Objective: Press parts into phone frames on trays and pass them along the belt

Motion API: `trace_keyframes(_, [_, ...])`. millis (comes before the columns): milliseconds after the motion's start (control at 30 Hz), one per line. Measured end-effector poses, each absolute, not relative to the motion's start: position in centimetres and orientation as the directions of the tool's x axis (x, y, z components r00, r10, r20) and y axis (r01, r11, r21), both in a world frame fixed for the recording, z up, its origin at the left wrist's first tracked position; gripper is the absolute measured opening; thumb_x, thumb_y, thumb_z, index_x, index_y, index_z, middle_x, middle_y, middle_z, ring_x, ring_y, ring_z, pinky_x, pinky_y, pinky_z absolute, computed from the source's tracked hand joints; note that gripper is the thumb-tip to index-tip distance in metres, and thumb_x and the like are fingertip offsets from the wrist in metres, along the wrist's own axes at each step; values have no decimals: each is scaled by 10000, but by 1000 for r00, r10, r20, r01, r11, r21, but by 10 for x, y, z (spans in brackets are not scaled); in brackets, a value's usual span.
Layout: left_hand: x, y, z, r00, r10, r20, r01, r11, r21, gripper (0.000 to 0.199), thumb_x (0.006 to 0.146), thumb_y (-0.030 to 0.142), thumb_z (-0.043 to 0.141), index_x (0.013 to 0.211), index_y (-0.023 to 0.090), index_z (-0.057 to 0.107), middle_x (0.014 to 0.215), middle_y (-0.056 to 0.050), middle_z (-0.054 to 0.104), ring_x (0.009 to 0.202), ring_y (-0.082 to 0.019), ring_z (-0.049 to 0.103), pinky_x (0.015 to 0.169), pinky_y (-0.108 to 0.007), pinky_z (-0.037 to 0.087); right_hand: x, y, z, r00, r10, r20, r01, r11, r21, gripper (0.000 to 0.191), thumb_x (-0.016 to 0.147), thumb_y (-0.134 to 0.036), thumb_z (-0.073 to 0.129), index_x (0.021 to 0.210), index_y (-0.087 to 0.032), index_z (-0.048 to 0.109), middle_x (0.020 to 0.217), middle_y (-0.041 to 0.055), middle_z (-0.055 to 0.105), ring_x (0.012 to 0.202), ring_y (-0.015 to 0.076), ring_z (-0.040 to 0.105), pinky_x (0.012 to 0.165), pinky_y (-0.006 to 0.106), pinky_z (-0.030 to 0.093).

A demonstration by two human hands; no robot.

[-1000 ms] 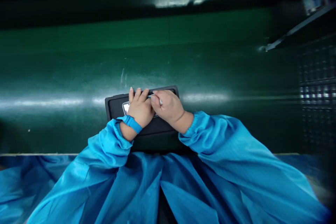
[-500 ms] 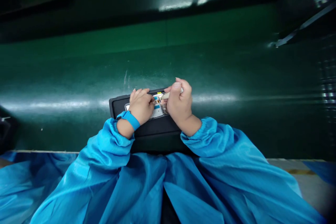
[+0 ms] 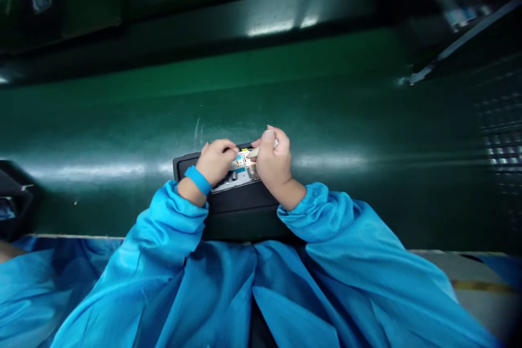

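Note:
A black tray (image 3: 240, 202) lies near the front edge of the green table. In it rests an opened electronic device (image 3: 241, 175) with silvery, blue and yellow parts showing. My right hand (image 3: 275, 160) is closed round a pale, pen-like tool (image 3: 256, 151), its tip on or just above the device. My left hand (image 3: 216, 162), with a blue band at the wrist, is over the device's left part. Its thumb and forefinger are pinched together near the blue parts; what they hold, if anything, is too small to tell.
The green table (image 3: 346, 119) spans the view, with a dark raised ledge behind it. Black trays stand at the far left (image 3: 18, 196) and upper left. A metal bar crosses the upper right. A person's blue sleeve (image 3: 28, 283) shows at lower left.
My left hand has risen from lying flat over the device into a pinch, baring more of its left part. The view has shifted slightly; my right hand still holds the tool.

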State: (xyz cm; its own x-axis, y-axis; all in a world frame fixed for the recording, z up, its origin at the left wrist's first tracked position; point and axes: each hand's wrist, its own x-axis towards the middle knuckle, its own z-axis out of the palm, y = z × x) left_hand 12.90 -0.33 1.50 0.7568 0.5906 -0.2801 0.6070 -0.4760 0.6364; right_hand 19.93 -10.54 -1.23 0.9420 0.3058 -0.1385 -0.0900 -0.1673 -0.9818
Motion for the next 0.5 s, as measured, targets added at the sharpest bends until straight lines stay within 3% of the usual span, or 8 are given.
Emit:
trace_keyframes(67, [111,10,24,672,716,-190,617,-399,679,247,785,308,426,864,177,619,902,-33,631,889,-165,558,903,-360,403,209,-107,-6,924,304,-232,-211,-100,-972,383,828,-498,388,1052,-195,453,618,-49,562,415,77,514,429,201,434])
trace_keyframes(167, [65,26,33,491,866,-97,723,-343,599,375,778,405,425,992,142,587,1026,-86,610,998,-197,531,917,-332,396,231,-120,3,911,229,-344,-346,-33,-938,365,839,-452,396,1084,-186,443,538,-70,508,420,81,515,424,183,439])
trace_keyframes(267, [19,25,32,354,876,-328,881,-194,432,479,769,464,422,1086,126,544,1065,-121,600,1023,-240,536,915,-360,399,245,-144,7,857,179,-483,-469,-119,-875,330,820,-351,455,1106,-187,451,560,-64,511,458,89,524,441,196,462])
trace_keyframes(333, [3,15,29,331,808,-487,905,-126,406,465,769,474,422,1071,147,556,1023,-105,623,984,-253,560,882,-370,419,242,-160,4,780,222,-585,-517,-296,-803,342,783,-305,506,1099,-178,478,652,-29,561,461,88,512,404,197,443])
trace_keyframes(433, [0,-5,25,390,730,-562,828,-11,561,411,775,447,432,1050,174,570,988,-67,644,933,-234,583,855,-353,440,229,-175,-5,732,296,-614,-388,-561,-731,387,743,-360,553,1083,-175,536,662,-2,566,469,96,502,368,185,395])
trace_keyframes(500, [5,-11,24,450,709,-543,710,85,699,431,771,408,459,1139,192,518,1075,-43,619,985,-210,565,894,-328,427,225,-178,-12,751,299,-589,-331,-600,-728,431,737,-415,543,1096,-177,543,601,-15,531,438,94,477,358,184,372])
